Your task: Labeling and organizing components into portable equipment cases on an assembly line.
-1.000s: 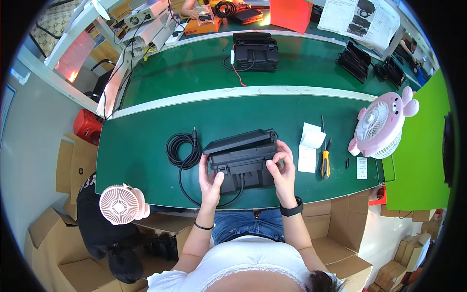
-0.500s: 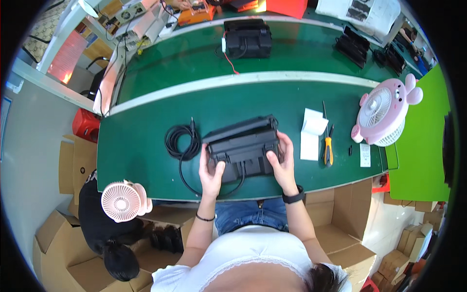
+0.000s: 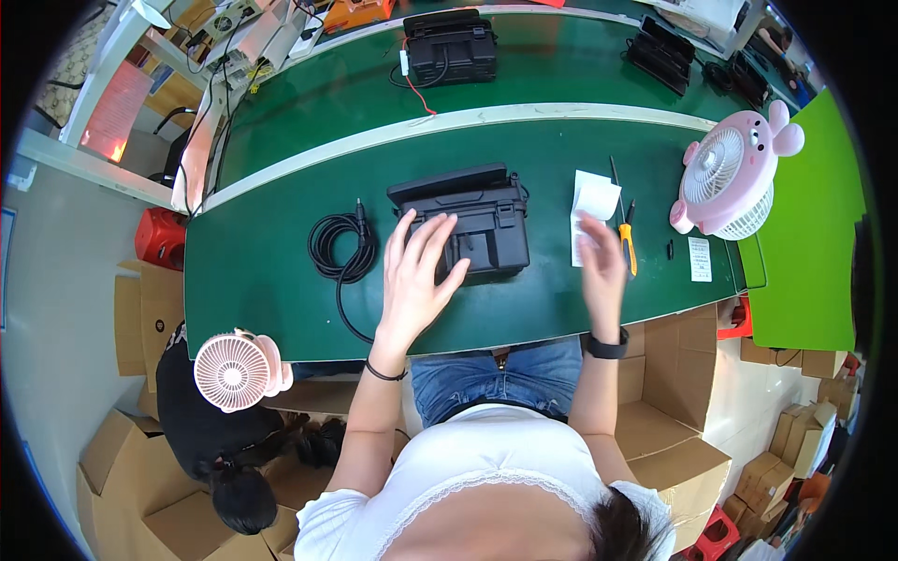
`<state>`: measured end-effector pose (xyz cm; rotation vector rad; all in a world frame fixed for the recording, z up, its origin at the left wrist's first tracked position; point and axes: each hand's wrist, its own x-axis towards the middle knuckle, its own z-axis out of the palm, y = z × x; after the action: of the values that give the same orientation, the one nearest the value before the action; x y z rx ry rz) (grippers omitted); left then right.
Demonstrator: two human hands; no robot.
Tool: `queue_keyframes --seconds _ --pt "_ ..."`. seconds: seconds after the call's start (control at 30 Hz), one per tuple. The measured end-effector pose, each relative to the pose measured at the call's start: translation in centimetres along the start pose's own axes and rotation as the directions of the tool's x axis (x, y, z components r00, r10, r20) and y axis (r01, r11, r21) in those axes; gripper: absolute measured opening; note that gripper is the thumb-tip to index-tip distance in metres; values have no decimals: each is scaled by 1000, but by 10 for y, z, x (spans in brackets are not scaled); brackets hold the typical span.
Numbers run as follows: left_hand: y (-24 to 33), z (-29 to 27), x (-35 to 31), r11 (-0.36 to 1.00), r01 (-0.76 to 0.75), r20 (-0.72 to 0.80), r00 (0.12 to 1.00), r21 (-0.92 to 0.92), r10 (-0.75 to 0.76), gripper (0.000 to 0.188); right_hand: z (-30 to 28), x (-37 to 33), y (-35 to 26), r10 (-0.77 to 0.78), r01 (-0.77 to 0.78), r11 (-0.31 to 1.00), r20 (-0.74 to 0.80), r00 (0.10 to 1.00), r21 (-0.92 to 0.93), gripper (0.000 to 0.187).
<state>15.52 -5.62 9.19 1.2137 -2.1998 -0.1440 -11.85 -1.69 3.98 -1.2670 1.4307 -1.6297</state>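
A black plastic case (image 3: 505, 245) with latches on its front stands on the green table, its lid tilted partway up. My left hand (image 3: 416, 285) is open at the case's front left, fingers spread over its front face; whether they touch it I cannot tell. From the case a black cable runs to a coil (image 3: 323, 245) on the left, with a plug at its end. My right hand (image 3: 603, 271) is off the case, slightly blurred, fingers loosely apart over the lower part of a folded white paper (image 3: 596, 194). Just right of it lies a screwdriver with a yellow-orange handle (image 3: 628, 248).
A pink animal-shaped fan (image 3: 725, 173) and a small printed slip (image 3: 700, 260) are at the right. A smaller pink fan (image 3: 234, 372) is at the table's left front edge, above a crouching person (image 3: 210, 439) among cardboard boxes. More black cases (image 3: 454, 51) stand beyond the white divider (image 3: 374, 138).
Both hands have let go of the case, which now sits farther back with its front turned up less. My right hand has moved right, to the paper. The whole view has shifted slightly.
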Motion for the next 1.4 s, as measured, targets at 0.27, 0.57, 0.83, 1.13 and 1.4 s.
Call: queue_keyframes --seconds 0.27,0.57,0.83,1.13,1.4 --pt "-11 -5 51 969 -246 221 944 -29 247 58 -96 -2 27 -144 -86 590 -210 967 -803 38" --pt "-15 24 64 942 -331 140 937 61 320 47 -73 1 19 95 -176 641 -150 984 -747 48" --pt "-24 12 52 952 46 -29 999 304 -39 44 -74 -4 53 -138 -198 627 -357 924 -753 38" --pt "-37 -15 16 941 170 -335 940 293 -65 42 -23 -15 -44 -170 225 864 160 972 -451 26" --pt "-48 5 -10 915 323 -334 857 -243 -392 62 6 -19 -32 -189 306 823 279 942 -479 28"
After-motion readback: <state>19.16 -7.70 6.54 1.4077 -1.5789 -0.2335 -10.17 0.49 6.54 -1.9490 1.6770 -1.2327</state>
